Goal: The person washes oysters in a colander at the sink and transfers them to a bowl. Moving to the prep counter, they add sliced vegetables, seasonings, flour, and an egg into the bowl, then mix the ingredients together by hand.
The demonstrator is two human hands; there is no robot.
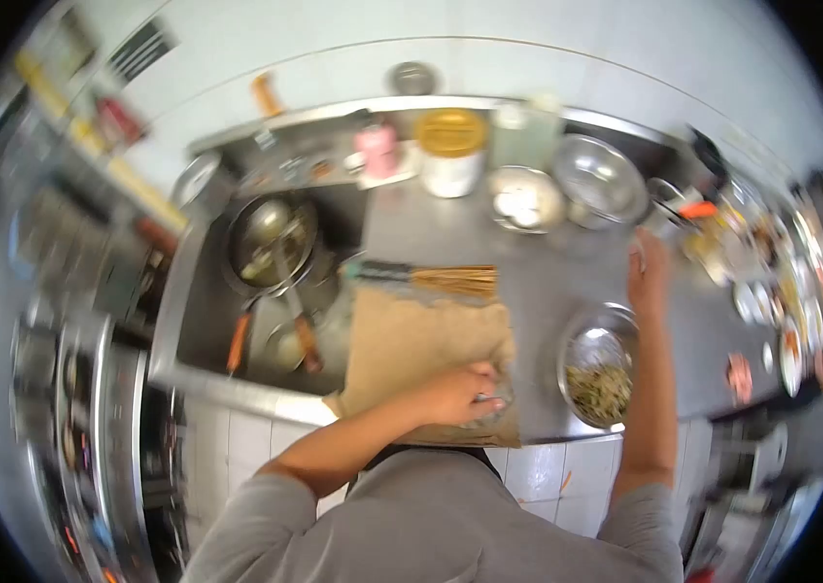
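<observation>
My left hand (460,394) rests at the near right part of a brown board or sheet (421,340), with its fingers curled. A pale greyish scrap shows by the fingertips, but I cannot make out what it is. My right arm stretches forward past a metal bowl (572,352) of shredded greenish food (598,392). Smeared by motion, my right hand (647,264) is near a metal container (662,209) with an orange-handled tool (697,209). Whether it holds anything is unclear.
On the left, a sink (167,330) holds a pan (244,219) and orange-handled ladles (240,340). A bamboo brush (450,280) lies behind the board. Along the back stand a yellow-lidded tub (451,136), a pink bottle (377,151) and a colander (601,175). Dishes crowd the right.
</observation>
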